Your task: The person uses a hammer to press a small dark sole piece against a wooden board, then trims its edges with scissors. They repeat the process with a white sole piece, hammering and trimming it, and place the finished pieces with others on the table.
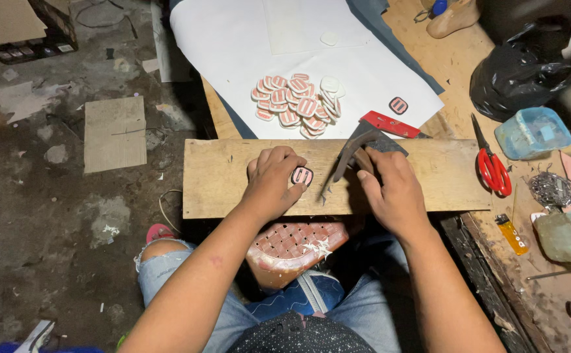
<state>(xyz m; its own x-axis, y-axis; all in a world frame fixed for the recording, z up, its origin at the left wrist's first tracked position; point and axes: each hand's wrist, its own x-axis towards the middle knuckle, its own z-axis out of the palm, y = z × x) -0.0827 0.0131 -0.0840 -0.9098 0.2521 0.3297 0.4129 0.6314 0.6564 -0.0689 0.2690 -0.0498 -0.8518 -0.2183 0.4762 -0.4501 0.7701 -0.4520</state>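
Note:
My left hand [272, 180] presses a small rounded pink-and-white striped patch [302, 175] against a wooden board [220, 180] that lies across my lap. My right hand [390, 186] grips a dark metal cutting tool [351, 151], its tip pointing down at the board just right of the patch. A pile of several similar patches [298, 104] rests on a white sheet [233, 46] beyond the board. One more patch [398, 104] lies apart near the sheet's right edge.
Red-handled scissors [492, 168], a blue plastic tub [532, 132], a yellow lighter [513, 234], a heap of small nails [551, 188] and a black bag [519, 68] sit on the bench at right. A red flat piece [390, 124] lies by the sheet. Cardboard [114, 133] lies on the floor at left.

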